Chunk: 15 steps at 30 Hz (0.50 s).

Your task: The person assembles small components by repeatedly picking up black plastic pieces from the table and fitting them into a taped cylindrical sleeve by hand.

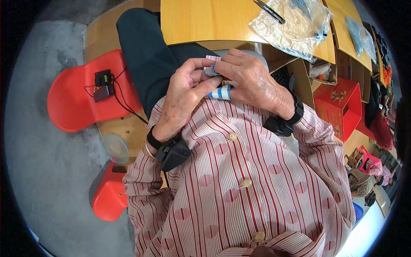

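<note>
Fingertips meeting, my left hand (182, 92) and my right hand (252, 79) are held together in front of my striped shirt, just above my lap. The left thumb and fingers are pinched together. Opposite them, the right thumb and index finger are closed too. Blue-and-white striped wraps sit at the right fingertips: a thumb wrap (220, 93) and an index-finger wrap (211, 70). Something small and dark shows between the fingers, but its kind cannot be made out. Both wrists carry black strapped devices, a left one (173, 152) and a right one (280, 125).
Ahead is a yellow wooden table (205, 21) bearing a clear plastic bag (295, 25) and a black pen-like tool (269, 10). At left, a red stool (72, 92) holds black devices with cables (104, 85). A clear bowl (115, 147) is below. Right stands a red box (338, 105).
</note>
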### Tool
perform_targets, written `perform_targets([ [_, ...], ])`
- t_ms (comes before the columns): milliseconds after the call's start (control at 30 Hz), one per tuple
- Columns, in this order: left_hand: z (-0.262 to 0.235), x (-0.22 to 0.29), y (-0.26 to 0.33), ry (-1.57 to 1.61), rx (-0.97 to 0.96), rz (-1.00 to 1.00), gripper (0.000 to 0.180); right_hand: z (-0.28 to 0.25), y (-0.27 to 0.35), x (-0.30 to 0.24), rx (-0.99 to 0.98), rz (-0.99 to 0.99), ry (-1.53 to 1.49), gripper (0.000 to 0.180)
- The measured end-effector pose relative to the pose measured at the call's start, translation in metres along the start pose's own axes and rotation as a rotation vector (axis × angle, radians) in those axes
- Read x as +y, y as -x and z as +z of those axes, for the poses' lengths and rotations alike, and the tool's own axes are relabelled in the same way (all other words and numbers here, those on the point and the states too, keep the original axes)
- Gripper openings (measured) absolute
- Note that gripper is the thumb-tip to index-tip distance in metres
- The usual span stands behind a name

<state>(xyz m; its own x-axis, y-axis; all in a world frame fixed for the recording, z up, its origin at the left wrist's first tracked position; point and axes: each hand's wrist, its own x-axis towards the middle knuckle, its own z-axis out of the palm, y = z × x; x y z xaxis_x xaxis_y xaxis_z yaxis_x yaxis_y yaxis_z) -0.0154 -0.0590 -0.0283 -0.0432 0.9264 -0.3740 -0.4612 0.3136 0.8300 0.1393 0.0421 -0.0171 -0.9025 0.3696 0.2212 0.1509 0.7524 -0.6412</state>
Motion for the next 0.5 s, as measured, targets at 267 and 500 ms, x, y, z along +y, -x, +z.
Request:
perform_targets([
  [267, -0.007, 0.013, 0.012, -0.616, -0.14, 0.337, 0.076, -0.009, 0.002, -0.003, 0.005, 0.037, -0.045, 0.032],
  [500, 0.008, 0.017, 0.013, -0.896, -0.09, 0.509, 0.076, -0.005, 0.005, -0.005, 0.039, 0.039, -0.136, 0.032],
])
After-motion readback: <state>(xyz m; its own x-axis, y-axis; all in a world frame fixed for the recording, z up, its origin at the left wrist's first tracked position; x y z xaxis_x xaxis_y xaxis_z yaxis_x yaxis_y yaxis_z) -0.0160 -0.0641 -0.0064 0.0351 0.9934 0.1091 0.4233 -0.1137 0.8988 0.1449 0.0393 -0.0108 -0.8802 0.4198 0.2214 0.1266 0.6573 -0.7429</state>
